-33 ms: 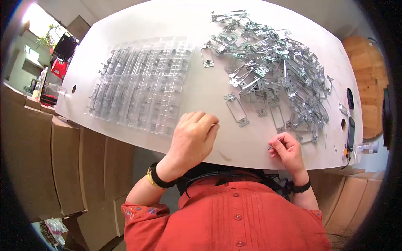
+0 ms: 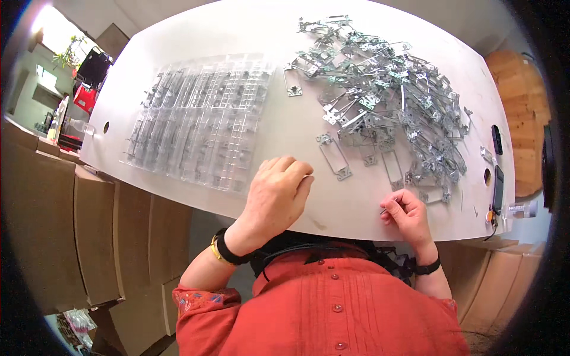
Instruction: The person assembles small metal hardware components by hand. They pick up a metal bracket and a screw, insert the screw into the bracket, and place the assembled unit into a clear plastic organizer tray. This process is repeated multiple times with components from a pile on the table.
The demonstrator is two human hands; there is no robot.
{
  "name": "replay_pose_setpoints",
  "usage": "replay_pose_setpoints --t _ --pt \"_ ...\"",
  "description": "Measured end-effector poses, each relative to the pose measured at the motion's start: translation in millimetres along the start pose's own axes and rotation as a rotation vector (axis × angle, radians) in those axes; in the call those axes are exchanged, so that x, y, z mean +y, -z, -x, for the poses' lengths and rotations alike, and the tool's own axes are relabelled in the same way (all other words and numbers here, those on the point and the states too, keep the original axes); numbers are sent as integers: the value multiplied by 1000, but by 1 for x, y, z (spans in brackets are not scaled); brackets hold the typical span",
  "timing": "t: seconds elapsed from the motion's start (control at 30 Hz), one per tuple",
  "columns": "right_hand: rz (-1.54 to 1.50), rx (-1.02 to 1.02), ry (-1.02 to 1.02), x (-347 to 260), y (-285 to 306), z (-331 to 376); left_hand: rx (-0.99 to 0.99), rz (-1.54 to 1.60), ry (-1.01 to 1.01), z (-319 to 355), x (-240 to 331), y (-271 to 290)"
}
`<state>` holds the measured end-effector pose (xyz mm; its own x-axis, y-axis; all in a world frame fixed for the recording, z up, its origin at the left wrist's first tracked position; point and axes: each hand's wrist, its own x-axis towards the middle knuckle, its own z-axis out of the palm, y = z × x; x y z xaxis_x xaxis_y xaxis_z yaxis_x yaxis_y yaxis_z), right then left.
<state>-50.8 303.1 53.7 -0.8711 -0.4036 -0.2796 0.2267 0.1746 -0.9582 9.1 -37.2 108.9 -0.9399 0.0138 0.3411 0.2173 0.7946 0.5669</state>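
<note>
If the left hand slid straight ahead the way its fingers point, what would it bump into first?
Probably the lone metal frame lying flat just beyond the left hand. Bare white table lies between them, and the big pile of metal brackets sits farther on. The exact line is hard to judge.

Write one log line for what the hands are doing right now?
left hand: curled, resting on white table | right hand: pinching thin metal pin | near: metal bracket pile, clear plastic trays

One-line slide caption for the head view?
Right hand pinches a thin pin beside a metal bracket pile; left hand rests on white table.
</note>
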Motion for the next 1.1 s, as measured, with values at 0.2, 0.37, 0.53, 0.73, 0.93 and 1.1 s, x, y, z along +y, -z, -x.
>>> replay_pose_setpoints --t 0.2,0.37,0.53,0.73,0.93,1.1 --pt "-53 -36 -25 3 18 11 -25 -84 6 -37 -7 -33" --pt "-69 -41 -9 3 19 14 -92 -107 75 -60 -19 -66" --pt "-100 -64 34 11 23 14 -147 -149 141 -64 -20 -76" --pt "-78 -103 61 12 25 15 -317 -155 226 -32 -9 -66" --pt "-73 -47 105 10 17 15 -269 -72 241 4 13 -58" --pt "116 92 316 4 3 20 -125 -57 24 20 8 -55"
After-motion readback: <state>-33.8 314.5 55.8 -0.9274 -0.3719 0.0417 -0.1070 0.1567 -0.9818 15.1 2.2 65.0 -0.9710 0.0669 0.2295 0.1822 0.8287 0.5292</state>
